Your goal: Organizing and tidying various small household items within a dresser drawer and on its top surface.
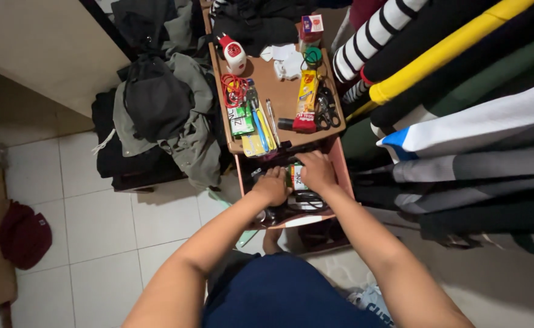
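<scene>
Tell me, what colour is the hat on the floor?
Dark red hat, in the head view.

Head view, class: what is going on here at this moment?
A person stands over a small wooden table with its drawer pulled open. Both hands are down in the drawer: the left hand rests on the dark clutter, and the right hand is beside a small green and white packet. On the tabletop lie scissors, a red cord and a yellow wrapper. Folded clothes are stacked to the right.
</scene>
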